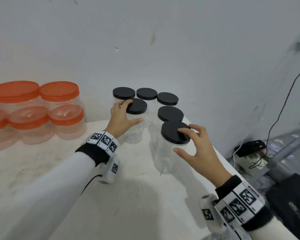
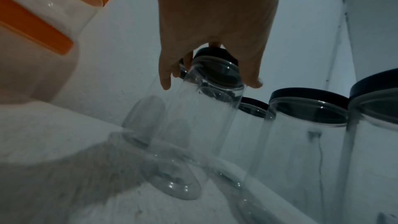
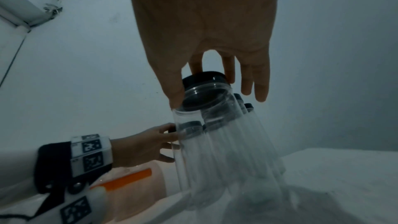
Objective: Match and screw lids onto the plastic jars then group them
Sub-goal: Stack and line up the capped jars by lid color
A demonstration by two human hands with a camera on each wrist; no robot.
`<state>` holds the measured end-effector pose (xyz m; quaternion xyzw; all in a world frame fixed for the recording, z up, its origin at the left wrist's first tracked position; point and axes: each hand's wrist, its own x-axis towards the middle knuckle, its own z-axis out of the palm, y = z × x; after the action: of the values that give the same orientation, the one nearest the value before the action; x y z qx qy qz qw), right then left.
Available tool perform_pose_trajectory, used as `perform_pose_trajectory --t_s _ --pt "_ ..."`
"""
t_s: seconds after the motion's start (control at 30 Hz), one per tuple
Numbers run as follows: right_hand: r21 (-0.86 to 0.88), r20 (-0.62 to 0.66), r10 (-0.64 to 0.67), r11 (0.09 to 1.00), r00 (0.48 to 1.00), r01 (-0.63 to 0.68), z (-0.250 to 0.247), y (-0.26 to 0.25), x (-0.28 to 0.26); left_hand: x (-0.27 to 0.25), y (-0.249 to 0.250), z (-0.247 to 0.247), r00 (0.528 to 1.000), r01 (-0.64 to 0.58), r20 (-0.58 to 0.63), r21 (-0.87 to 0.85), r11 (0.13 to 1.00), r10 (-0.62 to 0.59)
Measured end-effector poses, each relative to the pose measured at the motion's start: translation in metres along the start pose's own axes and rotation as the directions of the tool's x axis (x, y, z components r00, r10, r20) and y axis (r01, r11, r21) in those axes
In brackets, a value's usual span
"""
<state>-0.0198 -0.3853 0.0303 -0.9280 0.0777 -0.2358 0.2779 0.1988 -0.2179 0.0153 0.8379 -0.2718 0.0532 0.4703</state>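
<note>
Six tall clear jars with black lids stand close together on the white table (image 1: pixel 128 196) near the wall, and both hands are on two of them. The left hand (image 1: pixel 121 116) reaches to the jar at the front left of the cluster (image 1: pixel 134 130): its fingers curl over the near edge of that jar's black lid (image 1: pixel 137 106) and the thumb stretches along the clear side just under the rim, so it grips the top of the jar. In the left wrist view the jar (image 2: pixel 193 125) leans against the frame, though the wide lens makes it hard to judge whether it is really tilted. The right hand (image 1: pixel 199 148) holds the nearest jar (image 1: pixel 168 156), fingertips on its black lid (image 1: pixel 175 132) and thumb pressed on the clear wall below the rim. Another lidded jar (image 1: pixel 170 113) stands just behind it, and three more lidded ones (image 1: pixel 146 93) line the back row. Well apart to the left, wide jars with orange lids (image 1: pixel 36 110) are stacked two high against the wall. Off the table's right edge lies a black device with a cable (image 1: pixel 251 147)
</note>
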Motion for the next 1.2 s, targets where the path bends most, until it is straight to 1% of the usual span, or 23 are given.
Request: perform_pose_trajectory --t_s 0.13,0.23,0.33,0.43,0.5,0.57,0.67,0.73,0.77,0.83,0.9,1.0,1.2 --pt "0.127 0.006 -0.027 0.992 1.000 0.026 0.002 0.003 0.004 0.006 0.000 0.013 0.994 0.008 -0.106 -0.086 0.996 -0.017" --pt "0.207 0.028 -0.052 0.977 0.998 0.045 0.004 0.005 0.006 0.006 -0.001 0.013 0.987 0.003 -0.157 -0.093 0.996 -0.017" --pt "0.250 0.076 -0.125 0.963 0.989 0.102 0.005 0.004 0.005 0.000 -0.009 0.003 0.984 -0.007 -0.177 -0.071 0.997 -0.006" --pt "0.282 0.168 -0.223 0.944 0.960 0.170 0.012 -0.002 0.008 -0.014 -0.022 -0.016 0.979 -0.009 -0.203 -0.049 0.999 -0.001" --pt "0.273 0.209 -0.284 0.936 0.936 0.223 0.022 -0.007 0.014 -0.027 -0.030 -0.034 0.972 0.003 -0.236 -0.046 0.999 -0.014" --pt "0.261 0.225 -0.337 0.925 0.914 0.277 0.035 -0.015 0.022 -0.042 -0.036 -0.053 0.960 0.015 -0.277 -0.046 0.999 -0.027" --pt "0.172 0.205 -0.428 0.901 0.880 0.398 0.057 -0.028 0.039 -0.065 -0.046 -0.080 0.943 0.040 -0.331 -0.028 0.999 -0.047" --pt "0.097 0.186 -0.500 0.866 0.846 0.491 0.074 -0.038 0.052 -0.079 -0.054 -0.097 0.924 0.071 -0.375 -0.009 0.997 -0.069" --pt "0.087 0.190 -0.519 0.855 0.833 0.512 0.081 -0.044 0.059 -0.085 -0.058 -0.105 0.913 0.089 -0.400 0.006 0.996 -0.079" --pt "0.075 0.200 -0.538 0.842 0.819 0.535 0.096 -0.055 0.075 -0.095 -0.067 -0.121 0.893 0.119 -0.440 0.033 0.992 -0.092" --pt "0.026 0.198 -0.551 0.830 0.811 0.557 0.111 -0.063 0.091 -0.102 -0.074 -0.135 0.878 0.145 -0.467 0.043 0.989 -0.108" --pt "0.027 0.206 -0.542 0.835 0.815 0.549 0.131 -0.078 0.113 -0.109 -0.081 -0.150 0.857 0.189 -0.492 0.020 0.982 -0.155" --pt "-0.066 0.255 -0.499 0.845 0.828 0.530 0.159 -0.101 0.153 -0.109 -0.084 -0.151 0.876 0.192 -0.455 0.028 0.981 -0.159"
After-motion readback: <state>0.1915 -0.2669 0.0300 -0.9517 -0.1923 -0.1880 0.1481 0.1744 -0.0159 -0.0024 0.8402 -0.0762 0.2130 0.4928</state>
